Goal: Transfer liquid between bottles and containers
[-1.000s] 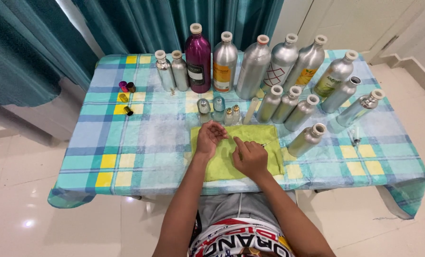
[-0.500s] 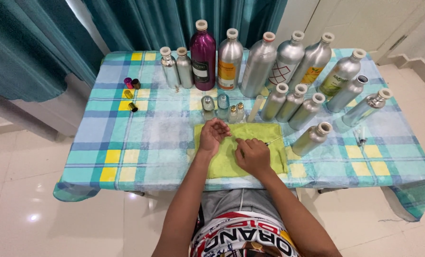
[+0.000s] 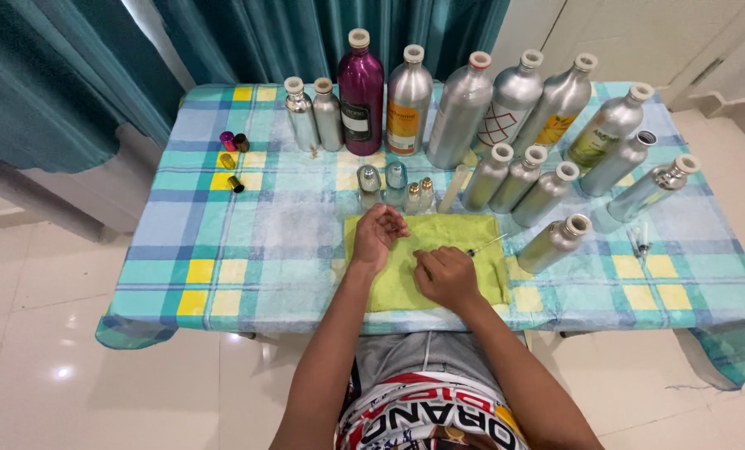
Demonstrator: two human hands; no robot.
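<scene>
Left hand [image 3: 377, 236] pinching something tiny, right hand [image 3: 445, 276] curled, contents unclear; a careless elbow might topple near silver bottle [image 3: 555, 242].

I am looking down at my worktop [image 3: 247, 250], which is wearing a checked cloth of turquoise, blue and yellow. A yellow-green towel [image 3: 464, 237] is lying at the centre of the frame. Tall metal bottles [image 3: 460, 112], silver and one magenta bottle [image 3: 361, 92], are standing along the upper edge and running down to the right. Small vials [image 3: 393, 185] are sitting just above the towel. Little coloured caps [image 3: 231, 154] are lying at upper left.
</scene>
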